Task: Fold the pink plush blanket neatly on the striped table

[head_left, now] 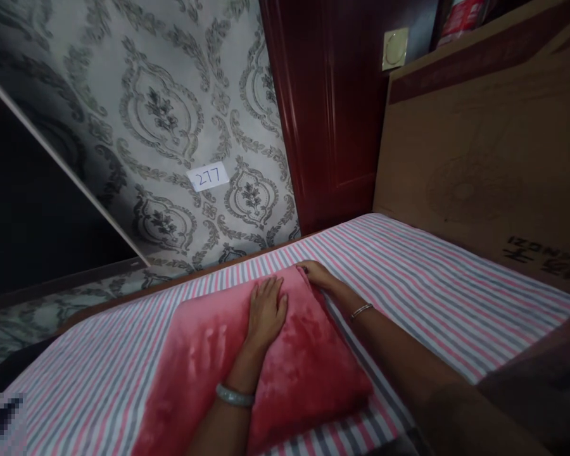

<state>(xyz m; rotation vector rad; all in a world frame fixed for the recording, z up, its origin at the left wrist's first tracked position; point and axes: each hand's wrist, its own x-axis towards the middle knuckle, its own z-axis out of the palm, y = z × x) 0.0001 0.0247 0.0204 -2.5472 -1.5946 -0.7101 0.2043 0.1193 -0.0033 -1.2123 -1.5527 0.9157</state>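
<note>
A folded red plush blanket [204,354], paler pink toward its far side, lies on a striped sheet [399,272]. My left hand [266,310] rests flat on top of it, fingers spread apart, with a thick bangle [235,396] at the wrist. Finger-shaped marks show in the pile to the left of that hand. At the blanket's far right corner, my right hand [316,275] curls its fingers around the edge; some fingertips are hidden by the fabric. A thin silver bracelet [361,311] circles the right wrist.
Patterned wallpaper [161,114] with a paper marked 277 [208,176] rises behind the bed. A dark red wooden panel [332,114] stands beside it. On the right is a large cardboard box [479,145]; a dark flat panel [33,190] is at left.
</note>
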